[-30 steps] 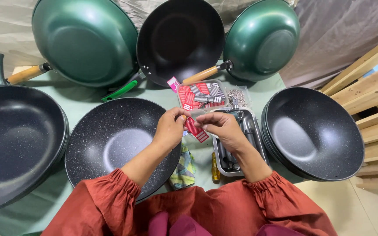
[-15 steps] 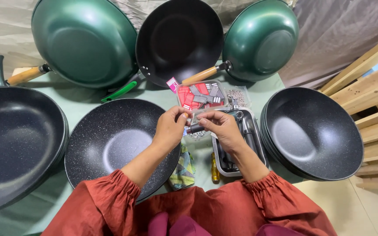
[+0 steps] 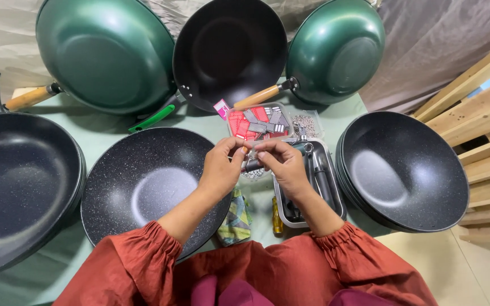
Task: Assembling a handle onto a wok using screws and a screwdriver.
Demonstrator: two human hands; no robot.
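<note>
At the centre of the frame my left hand (image 3: pixel 222 170) and right hand (image 3: pixel 284 165) pinch 1 small dark part (image 3: pixel 252 165) together. Both hands are closed on it, above the metal tray (image 3: pixel 336 195).

I observe two bare hands, the left hand (image 3: pixel 220 170) and the right hand (image 3: pixel 283 165), with no gloves, rings or wrist items visible. I note loose rust-orange fabric sleeves (image 3: pixel 125 262) on both forearms, each gathered into an elasticated, ruffled cuff just below the elbow. The same rust-orange cloth covers the torso. A magenta fabric garment (image 3: pixel 231 292) shows at the bottom edge, at the lap.
</note>
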